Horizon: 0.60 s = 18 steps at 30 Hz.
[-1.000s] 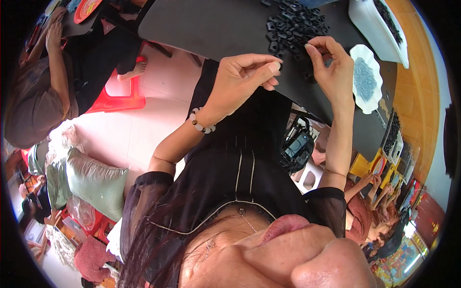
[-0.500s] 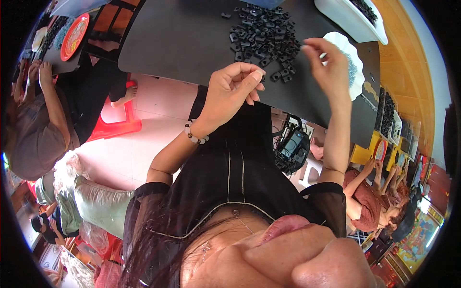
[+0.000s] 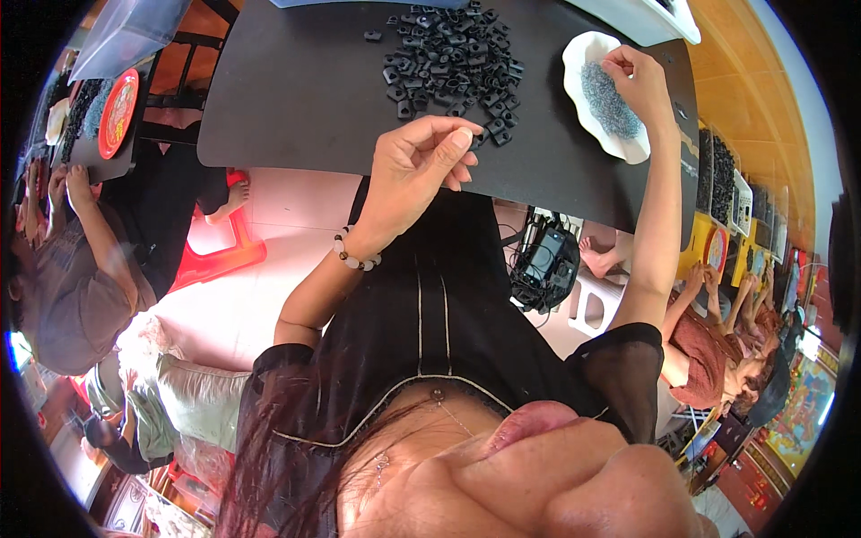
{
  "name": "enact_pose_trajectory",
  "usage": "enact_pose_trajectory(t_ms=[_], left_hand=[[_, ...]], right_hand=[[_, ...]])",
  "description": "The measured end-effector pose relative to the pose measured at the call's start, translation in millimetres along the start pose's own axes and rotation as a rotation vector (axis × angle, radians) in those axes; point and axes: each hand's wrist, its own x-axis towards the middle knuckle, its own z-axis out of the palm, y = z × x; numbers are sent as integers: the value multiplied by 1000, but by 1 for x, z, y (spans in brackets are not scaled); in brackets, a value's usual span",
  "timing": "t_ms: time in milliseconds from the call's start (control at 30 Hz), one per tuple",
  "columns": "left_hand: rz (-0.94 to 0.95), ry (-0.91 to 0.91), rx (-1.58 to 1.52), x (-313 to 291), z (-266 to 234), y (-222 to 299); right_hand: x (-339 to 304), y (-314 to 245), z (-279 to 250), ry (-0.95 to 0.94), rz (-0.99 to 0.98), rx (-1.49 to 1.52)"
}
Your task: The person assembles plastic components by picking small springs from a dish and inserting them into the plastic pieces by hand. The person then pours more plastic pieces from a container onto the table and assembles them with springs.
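Observation:
My left hand pinches a small black plastic part between thumb and forefinger, just above the table's near edge. Behind it a loose pile of similar black plastic pieces is spread on the dark table. My right hand reaches into a white scalloped dish, its fingertips pressed together at the heap of tiny blue-grey metal pieces. Whatever lies between those fingertips is too small to make out.
A white tub stands at the far right of the table, and a blue bin's edge shows at the back. A black bag with a device hangs below the near edge. Other people sit at tables on both sides; a red plate is at left.
My right hand has moved from beside the pile to the dish, and its fingers now touch the tiny pieces. The left hand keeps its pinch. The whole view has shifted a little.

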Motion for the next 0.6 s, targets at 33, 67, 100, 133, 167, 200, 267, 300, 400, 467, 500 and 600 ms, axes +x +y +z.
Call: enact_pose_trajectory(t_ms=[33, 67, 100, 133, 167, 200, 267, 300, 400, 467, 500, 600], left_hand=[[4, 9, 10, 0, 1, 1], [3, 8, 11, 0, 1, 1], [8, 8, 2, 0, 2, 1], [14, 9, -6, 0, 3, 2], [13, 10, -5, 0, 3, 1], [16, 5, 5, -1, 2, 0], [19, -3, 16, -2, 3, -1], [17, -7, 15, -2, 3, -1], [10, -4, 22, -3, 2, -2], [4, 4, 29, -5, 2, -2], [2, 6, 33, -5, 1, -1], [2, 2, 42, -6, 0, 0]], right_hand=[[-1, 3, 1, 0, 5, 0], [-2, 5, 1, 17, -31, 16], [-2, 5, 1, 35, -67, 33], [-5, 5, 0, 35, -66, 34], [-9, -4, -2, 52, -90, 89], [-11, -11, -3, 68, -113, 143], [-8, -10, 6, 31, -114, 97], [-8, -10, 8, -4, -113, 49], [-5, -15, 5, -73, -76, -10], [-5, -16, 2, -74, -59, 35], [-5, -17, 1, -74, -43, 80], [-10, -12, -7, 24, -65, 143]])
